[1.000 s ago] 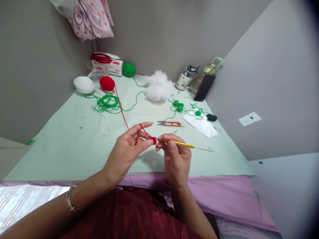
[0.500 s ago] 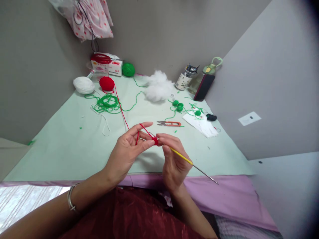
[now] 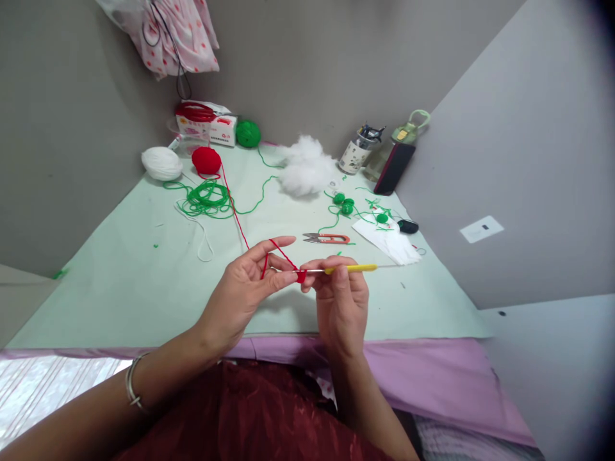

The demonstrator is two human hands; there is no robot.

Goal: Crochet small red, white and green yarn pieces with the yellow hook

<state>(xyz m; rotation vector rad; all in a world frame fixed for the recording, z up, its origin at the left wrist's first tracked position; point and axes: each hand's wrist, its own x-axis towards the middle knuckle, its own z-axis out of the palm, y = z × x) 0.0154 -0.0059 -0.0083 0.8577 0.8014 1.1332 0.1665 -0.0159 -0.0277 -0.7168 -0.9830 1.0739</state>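
Pinched between the thumb and fingers of my left hand [image 3: 245, 282] is a small red crochet piece [image 3: 301, 276]. Red yarn [image 3: 284, 253] runs over its raised index finger and back to the red yarn ball [image 3: 206, 161]. My right hand [image 3: 342, 294] grips a crochet hook [image 3: 353, 269] by its yellow handle, thumb on top. The hook lies nearly level, and its metal tip meets the red piece. Thread snips [image 3: 327, 238] with orange handles rest on the table just beyond my hands.
Behind lie white stuffing [image 3: 307, 169], a white yarn ball [image 3: 162, 164], a green yarn ball [image 3: 248, 134] and loose green yarn [image 3: 206, 200]. Small green crochet pieces [image 3: 346, 206] sit near a white tissue [image 3: 384, 237]. A pen cup [image 3: 354, 157], a bottle [image 3: 406, 132] and a phone [image 3: 394, 168] stand back right.
My right hand has turned the crochet hook from slanting down to the right to nearly level, its thumb now on top of the handle. My left hand has stayed in place.
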